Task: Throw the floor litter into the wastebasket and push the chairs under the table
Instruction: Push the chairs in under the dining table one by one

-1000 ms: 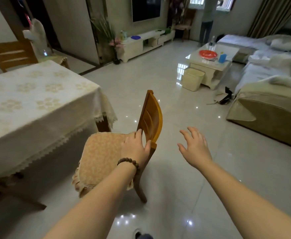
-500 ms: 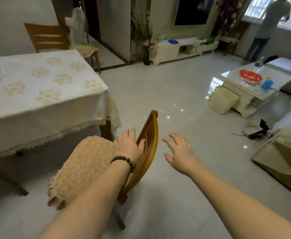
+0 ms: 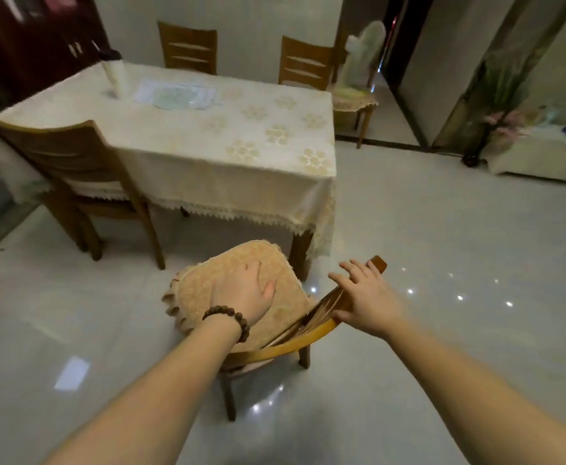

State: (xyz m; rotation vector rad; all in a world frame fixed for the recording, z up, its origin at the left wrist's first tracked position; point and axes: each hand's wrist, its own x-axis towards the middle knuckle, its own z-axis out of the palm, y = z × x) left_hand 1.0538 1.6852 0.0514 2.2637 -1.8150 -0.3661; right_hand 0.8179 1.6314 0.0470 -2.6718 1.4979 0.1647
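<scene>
The wooden chair with a tan cushioned seat (image 3: 241,297) stands just outside the cloth-covered tabletop's (image 3: 207,135) near corner. The right hand (image 3: 364,298) grips its curved backrest; the left hand (image 3: 246,293) rests flat, fingers spread, on the cushion.

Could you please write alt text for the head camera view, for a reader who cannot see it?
A person's left hand rests on a cushioned chair while the right hand holds its curved wooden backrest, near the corner of a cloth-covered dining table. Another chair is tucked in to the left.
</scene>
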